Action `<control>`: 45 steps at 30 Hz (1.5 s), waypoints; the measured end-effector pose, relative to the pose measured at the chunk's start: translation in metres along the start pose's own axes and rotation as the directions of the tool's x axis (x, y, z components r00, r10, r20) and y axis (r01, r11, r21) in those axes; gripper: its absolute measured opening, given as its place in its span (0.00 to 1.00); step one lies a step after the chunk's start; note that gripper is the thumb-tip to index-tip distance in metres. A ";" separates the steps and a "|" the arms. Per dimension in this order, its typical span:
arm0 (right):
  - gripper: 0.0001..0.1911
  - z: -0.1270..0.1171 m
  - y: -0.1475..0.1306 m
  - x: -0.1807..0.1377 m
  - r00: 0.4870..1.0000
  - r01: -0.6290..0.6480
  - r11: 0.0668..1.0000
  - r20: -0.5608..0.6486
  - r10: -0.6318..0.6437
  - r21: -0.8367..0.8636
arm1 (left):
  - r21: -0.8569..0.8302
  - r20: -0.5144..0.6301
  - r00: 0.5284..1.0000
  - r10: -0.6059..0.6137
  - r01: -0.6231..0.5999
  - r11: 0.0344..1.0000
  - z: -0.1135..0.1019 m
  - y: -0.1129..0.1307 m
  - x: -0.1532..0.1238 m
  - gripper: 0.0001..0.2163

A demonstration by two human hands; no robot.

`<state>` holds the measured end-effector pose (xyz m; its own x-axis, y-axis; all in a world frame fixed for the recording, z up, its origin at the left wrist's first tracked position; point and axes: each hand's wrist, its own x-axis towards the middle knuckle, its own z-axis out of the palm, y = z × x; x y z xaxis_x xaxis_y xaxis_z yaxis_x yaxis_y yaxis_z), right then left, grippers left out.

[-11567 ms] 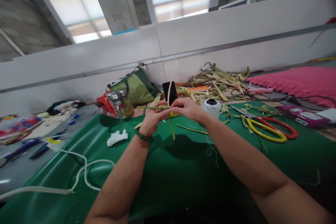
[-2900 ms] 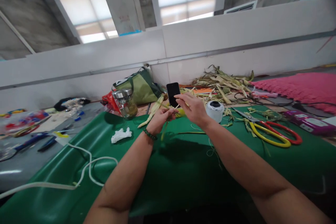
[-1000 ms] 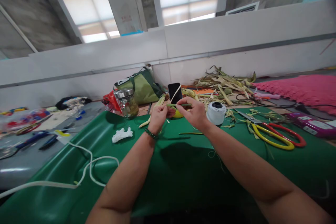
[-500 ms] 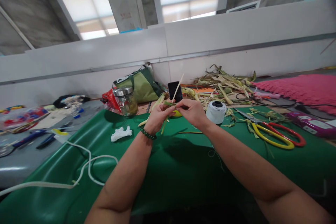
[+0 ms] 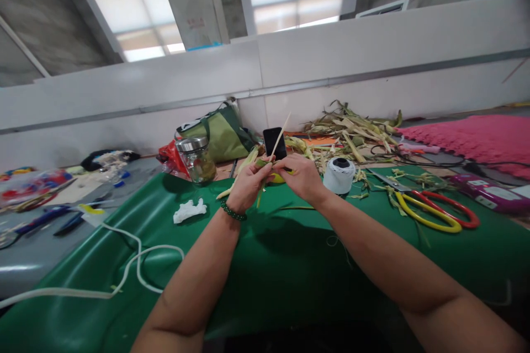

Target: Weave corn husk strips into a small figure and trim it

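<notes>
Slim pale plant strip [image 5: 281,135] swung steeper vs 1s ago, pinched in L hand [image 5: 247,184]; R hand [image 5: 301,176] bunched alongside, cdn't tell on what. Prob mid-wrap; next needed tension imo.

A left hand [image 5: 247,185] wearing a dark green beaded bracelet [image 5: 233,212] pinches a thin, pale plant strip [image 5: 282,133] that slants upward. The right hand [image 5: 302,177] is bunched just beside it, its grip hidden. A white thread spool [image 5: 339,177] and red-and-yellow-handled metal scissors [image 5: 427,224] rest on smooth green sheeting [image 5: 273,281].
</notes>
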<state>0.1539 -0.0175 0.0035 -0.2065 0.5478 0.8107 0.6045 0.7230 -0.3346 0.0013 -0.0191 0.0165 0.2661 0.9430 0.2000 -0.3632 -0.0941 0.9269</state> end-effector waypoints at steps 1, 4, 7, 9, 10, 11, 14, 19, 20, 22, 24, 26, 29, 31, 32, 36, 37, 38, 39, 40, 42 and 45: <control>0.07 0.000 0.000 0.000 1.000 -0.006 1.000 0.003 0.006 0.010 | 0.004 0.002 1.000 0.006 -0.006 1.000 0.001 -0.001 0.000 0.13; 0.06 -0.002 -0.002 0.000 1.000 -0.003 1.000 0.011 0.003 -0.007 | 0.000 -0.010 1.000 0.001 -0.001 1.000 0.000 -0.003 0.001 0.13; 0.05 -0.002 -0.007 -0.001 0.996 0.079 0.987 -0.023 -0.083 -0.139 | -0.041 -0.059 0.998 0.006 -0.009 0.999 -0.003 -0.004 0.005 0.11; 0.08 0.001 -0.011 -0.002 0.975 0.223 0.947 0.032 -0.222 -0.229 | -0.063 -0.088 0.996 0.016 -0.021 0.998 -0.005 -0.003 0.007 0.10; 0.10 0.003 -0.014 -0.003 0.949 0.316 0.913 0.095 -0.302 -0.259 | -0.065 -0.092 0.996 0.014 -0.020 0.998 -0.006 -0.003 0.007 0.10; 0.11 0.006 -0.017 -0.004 0.914 0.405 0.870 0.163 -0.372 -0.281 | -0.061 -0.089 0.996 0.007 -0.012 0.998 -0.007 -0.002 0.007 0.10; 0.12 0.015 -0.024 -0.007 0.843 0.537 0.757 0.273 -0.464 -0.373 | -0.023 -0.058 0.998 -0.026 0.025 0.999 -0.007 0.000 0.006 0.11; 0.11 0.016 -0.028 -0.008 0.831 0.556 0.720 0.257 -0.493 -0.417 | 0.067 0.015 0.999 -0.052 0.051 0.996 -0.004 0.002 0.002 0.13; 0.11 0.016 -0.027 -0.007 0.826 0.564 0.727 0.255 -0.502 -0.392 | 0.084 0.033 0.998 -0.059 0.056 0.995 -0.004 0.002 0.002 0.14; 0.12 0.015 -0.024 -0.007 0.824 0.566 0.763 0.233 -0.516 -0.312 | 0.103 0.061 0.996 -0.060 0.054 0.993 -0.005 0.002 0.002 0.16; 0.12 0.013 -0.020 -0.006 0.858 0.512 0.836 0.160 -0.487 -0.197 | 0.116 0.084 0.995 -0.047 0.037 0.993 -0.007 0.003 0.003 0.17; 0.10 0.010 -0.014 -0.004 0.935 0.356 0.932 0.041 -0.354 -0.069 | 0.130 0.107 0.993 -0.056 0.042 0.991 -0.009 0.004 0.002 0.15; 0.08 0.003 -0.005 0.000 0.998 0.032 0.996 -0.063 -0.026 0.086 | 0.136 0.135 0.987 -0.090 0.071 0.988 -0.010 0.008 0.001 0.13; 0.09 -0.002 0.001 0.003 0.992 -0.103 0.986 -0.057 0.111 0.135 | 0.134 0.154 0.984 -0.092 0.071 0.988 -0.010 0.009 -0.001 0.13; 0.10 -0.004 0.003 0.004 0.988 -0.140 0.979 -0.050 0.149 0.145 | 0.135 0.158 0.984 -0.087 0.066 0.989 -0.009 0.010 -0.002 0.13; 0.14 -0.005 0.007 0.006 0.971 -0.220 0.966 -0.059 0.230 0.137 | 0.194 0.147 0.986 -0.075 0.046 0.980 -0.009 0.009 -0.003 0.13; 0.14 -0.004 0.008 0.006 0.969 -0.228 0.965 -0.062 0.237 0.129 | 0.211 0.142 0.987 -0.072 0.040 0.977 -0.009 0.009 -0.003 0.13; 0.15 -0.004 0.008 0.006 0.970 -0.230 0.965 -0.057 0.238 0.124 | 0.217 0.137 0.988 -0.067 0.037 0.976 -0.010 0.008 -0.002 0.13; 0.16 -0.005 0.009 0.007 0.971 -0.231 0.965 -0.037 0.237 0.127 | 0.209 0.128 0.990 -0.063 0.035 0.977 -0.010 0.008 -0.002 0.13; 0.17 -0.007 0.009 0.008 0.970 -0.238 0.960 -0.003 0.241 0.148 | 0.188 0.112 0.992 -0.060 0.038 0.981 -0.011 0.008 -0.001 0.13; 0.17 -0.014 0.011 0.010 0.953 -0.298 0.918 0.131 0.272 0.262 | 0.123 0.060 0.997 -0.053 0.045 0.991 -0.013 0.009 0.001 0.13; 0.14 -0.030 0.012 0.013 0.872 -0.447 0.738 0.430 0.234 0.505 | 0.058 -0.001 1.000 -0.023 0.023 0.998 -0.016 0.012 0.004 0.10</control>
<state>0.1813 -0.0145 0.0244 -0.3692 0.8279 0.4222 0.1495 0.5012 -0.8523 -0.0166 -0.0116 0.0233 0.2733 0.9454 0.1777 -0.3043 -0.0903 0.9483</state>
